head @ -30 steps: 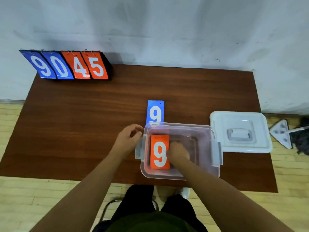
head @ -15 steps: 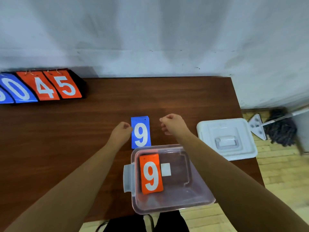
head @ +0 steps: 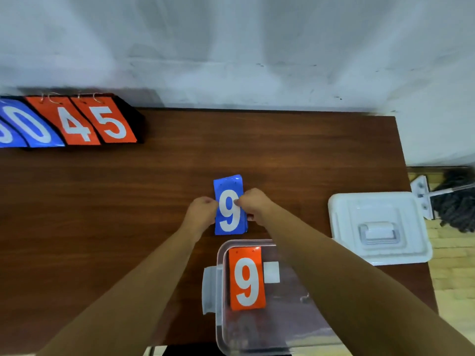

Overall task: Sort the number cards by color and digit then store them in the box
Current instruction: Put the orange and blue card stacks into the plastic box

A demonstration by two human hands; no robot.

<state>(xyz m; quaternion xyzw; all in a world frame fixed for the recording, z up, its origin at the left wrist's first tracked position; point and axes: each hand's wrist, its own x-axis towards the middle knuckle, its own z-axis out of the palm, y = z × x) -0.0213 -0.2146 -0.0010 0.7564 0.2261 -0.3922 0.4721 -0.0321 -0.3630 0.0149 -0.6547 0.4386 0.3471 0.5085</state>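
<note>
A blue stack of number cards [head: 228, 194] with a white 9 on top lies on the brown table [head: 128, 214], just beyond the box. My left hand [head: 201, 213] pinches its left edge and my right hand [head: 254, 205] grips its right edge. The clear plastic box [head: 221, 317] stands at the table's near edge, open, with an orange stack of cards [head: 247, 278] showing a 9 lying in its left half. My right forearm crosses over the box's right side.
A flip scoreboard [head: 77, 122] at the far left shows blue 0 and orange 4 and 5. The white box lid [head: 377, 227] lies at the right of the table. A mop [head: 457, 201] rests on the floor past the right edge.
My right hand left the box, where the orange stack stays. Both hands moved to the blue stack and closed on its edges. The camera view shifted to the right.
</note>
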